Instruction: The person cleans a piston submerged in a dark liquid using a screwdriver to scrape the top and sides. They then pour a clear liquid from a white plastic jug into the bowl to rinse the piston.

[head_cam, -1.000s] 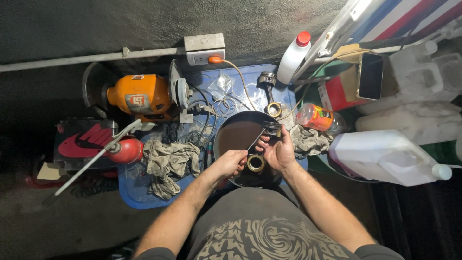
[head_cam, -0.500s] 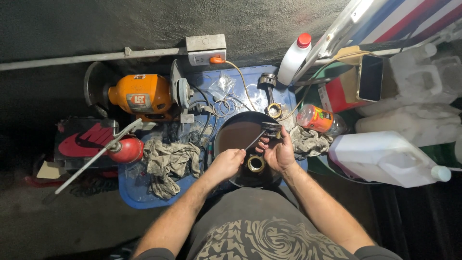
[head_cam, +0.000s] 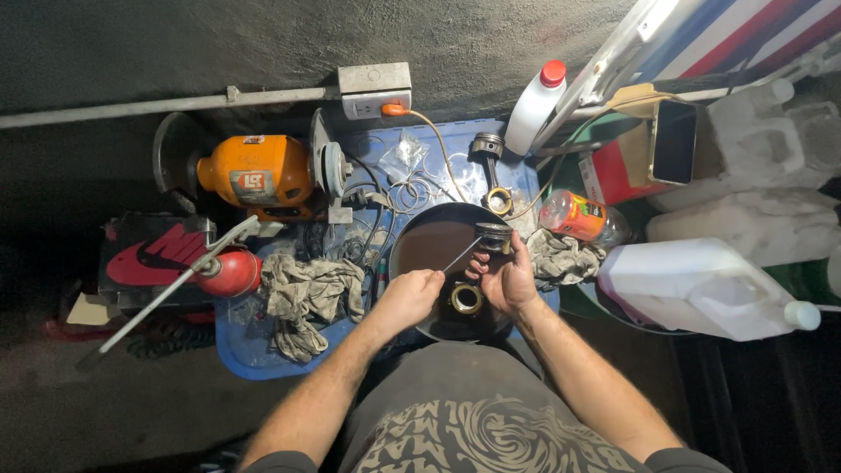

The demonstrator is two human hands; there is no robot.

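My right hand grips a round metal piston over a black pan of dark liquid. A thin metal tool sits in my left hand, its tip reaching up to the piston. A brass-coloured ring part lies in the pan between my hands.
The pan sits on a blue board with a grey rag, wires and a connecting rod. An orange bench grinder and a red oil can stand left. White jugs, a white bottle and an orange bottle crowd the right.
Both hands stay over the pan. The tool's tip and the piston have shifted only slightly; the ring part remains between the hands.
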